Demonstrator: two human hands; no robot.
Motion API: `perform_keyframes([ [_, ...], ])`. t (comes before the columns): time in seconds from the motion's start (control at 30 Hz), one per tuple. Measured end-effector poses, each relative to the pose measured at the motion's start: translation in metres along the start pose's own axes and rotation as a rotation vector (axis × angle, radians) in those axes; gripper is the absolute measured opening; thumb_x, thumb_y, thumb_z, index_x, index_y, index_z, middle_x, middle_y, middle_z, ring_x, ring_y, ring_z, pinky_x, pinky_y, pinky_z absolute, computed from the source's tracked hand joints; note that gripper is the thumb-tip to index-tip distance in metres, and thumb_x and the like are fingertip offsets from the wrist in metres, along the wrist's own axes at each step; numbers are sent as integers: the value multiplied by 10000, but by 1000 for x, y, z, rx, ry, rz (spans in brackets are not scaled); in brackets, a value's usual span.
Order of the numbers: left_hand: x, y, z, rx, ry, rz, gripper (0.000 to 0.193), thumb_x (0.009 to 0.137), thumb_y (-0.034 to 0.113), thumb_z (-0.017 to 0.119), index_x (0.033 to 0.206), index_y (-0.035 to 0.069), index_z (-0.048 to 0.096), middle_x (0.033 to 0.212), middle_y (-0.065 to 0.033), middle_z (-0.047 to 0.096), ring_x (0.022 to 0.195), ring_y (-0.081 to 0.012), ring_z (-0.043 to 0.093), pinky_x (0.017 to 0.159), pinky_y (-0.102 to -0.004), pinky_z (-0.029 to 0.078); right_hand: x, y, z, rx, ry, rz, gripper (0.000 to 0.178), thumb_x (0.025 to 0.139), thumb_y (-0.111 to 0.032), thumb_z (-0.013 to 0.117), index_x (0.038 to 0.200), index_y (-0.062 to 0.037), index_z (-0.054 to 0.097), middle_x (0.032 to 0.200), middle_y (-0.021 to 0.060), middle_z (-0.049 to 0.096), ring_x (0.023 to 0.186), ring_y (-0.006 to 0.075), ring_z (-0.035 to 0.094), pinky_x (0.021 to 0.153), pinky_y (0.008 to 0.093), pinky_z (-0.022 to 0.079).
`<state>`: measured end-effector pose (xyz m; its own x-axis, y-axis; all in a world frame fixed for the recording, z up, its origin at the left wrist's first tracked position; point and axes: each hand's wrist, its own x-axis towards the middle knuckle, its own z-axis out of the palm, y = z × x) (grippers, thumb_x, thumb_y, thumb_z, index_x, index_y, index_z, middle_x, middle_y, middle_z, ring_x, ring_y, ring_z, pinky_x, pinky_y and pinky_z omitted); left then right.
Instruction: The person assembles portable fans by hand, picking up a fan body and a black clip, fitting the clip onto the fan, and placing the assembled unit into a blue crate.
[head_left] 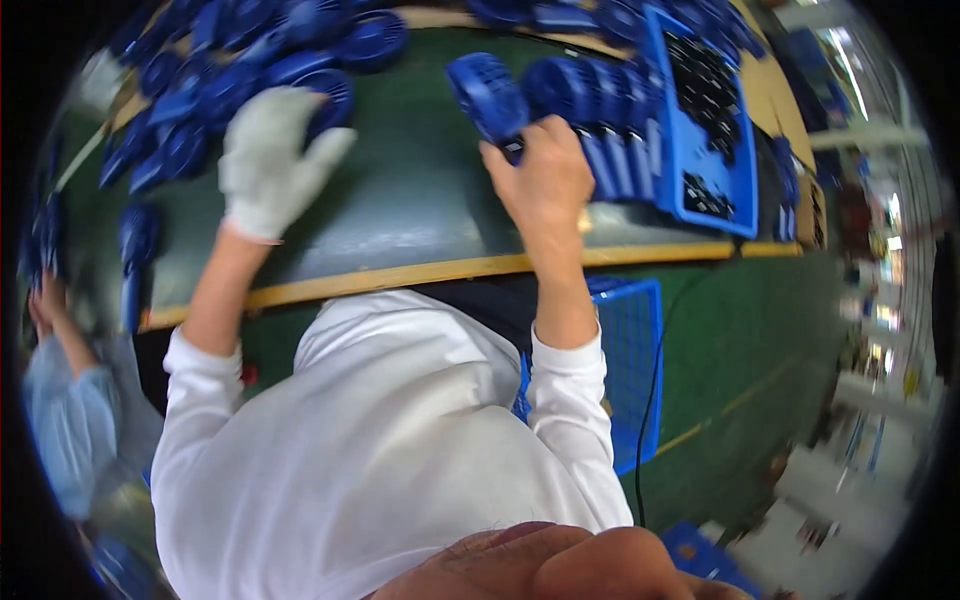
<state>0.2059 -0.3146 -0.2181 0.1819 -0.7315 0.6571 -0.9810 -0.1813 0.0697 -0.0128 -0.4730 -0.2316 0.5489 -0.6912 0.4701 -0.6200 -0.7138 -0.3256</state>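
My left hand [270, 160] wears a white glove and is above the table's far left part. Its thumb stands apart from the fingers, beside a round blue plastic piece [338, 100] at the edge of a heap; I cannot tell whether they touch. My bare right hand [548, 180] grips a blue plastic piece with a slatted round head [487, 95], tilted up and to the left. Its lower end is hidden by my fingers, where something black shows. Just right of that hand lies a row of similar blue pieces with handles [615, 150], their handles toward me.
A blue tray [748, 180] of small black parts stands right of the row. Heaped blue pieces [200, 90] cover the table's far left. One blue piece [135, 260] lies near the wooden edge [400, 277]. Below sits a blue crate [635, 380]. Another person's hand [48, 300] is at far left.
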Motion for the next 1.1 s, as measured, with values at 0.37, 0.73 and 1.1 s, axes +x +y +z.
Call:
perform_keyframes([
  [0.37,-8,-12,6,-91,-135,161,427,710,404,718,953,57,668,923,-122,639,895,-297,608,771,-406,485,50,85,-67,-144,186,75,270,819,-282,687,876,-19,711,894,159,664,850,330,622,763,416,494],
  [0.73,-23,-16,20,-97,-274,-23,514,730,607,618,705,93,627,758,-72,577,746,-253,573,656,-374,456,140,320,-41,-640,-150,-8,345,845,-280,660,1059,-11,633,1027,220,611,971,395,582,826,451,473],
  [1.1,-41,11,-6,-196,-230,12,463,620,549,715,731,116,594,788,-46,558,784,-225,565,623,-367,473,140,312,-32,-517,-233,-100,298,818,-232,641,883,58,635,876,273,642,830,446,623,715,499,490],
])
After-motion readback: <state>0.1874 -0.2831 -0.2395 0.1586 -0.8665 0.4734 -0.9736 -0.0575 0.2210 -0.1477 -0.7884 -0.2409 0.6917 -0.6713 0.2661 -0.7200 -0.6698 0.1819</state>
